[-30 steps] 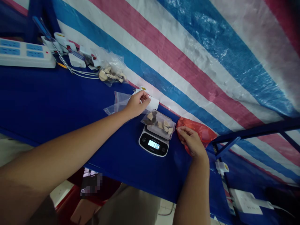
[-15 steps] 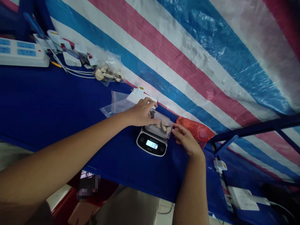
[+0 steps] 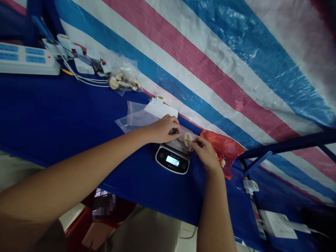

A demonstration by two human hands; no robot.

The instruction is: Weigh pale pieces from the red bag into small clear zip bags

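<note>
A small clear plastic bag [image 3: 186,139] with pale, dark-edged slices inside, perhaps dried mushroom, lies over a kitchen scale [image 3: 160,163]. The scale's lit display shows digits like 118, blurred. With fingers curled, my left hand [image 3: 166,128] grips the bag's left part and covers some of it. At the right end, my right hand [image 3: 206,150] pinches the bag between thumb and fingers. Flat, clear zip bags [image 3: 135,113] lie left of the scale, partly under my left forearm. Right behind my right hand sits a red plastic bag [image 3: 223,141] with pale pieces showing at its opening.
Another clear bag of slices [image 3: 123,83] lies against the striped sheet [image 3: 194,59], beside white plugs and cables. A power strip [image 3: 28,61] and a screwdriver [image 3: 43,28] are at far left. A white card [image 3: 164,111] lies behind my left hand on the blue table [image 3: 65,108].
My left fingers have curled in onto the bag, and the slices in it sit bunched differently. My right hand still pinches its end. The view has shifted slightly.
</note>
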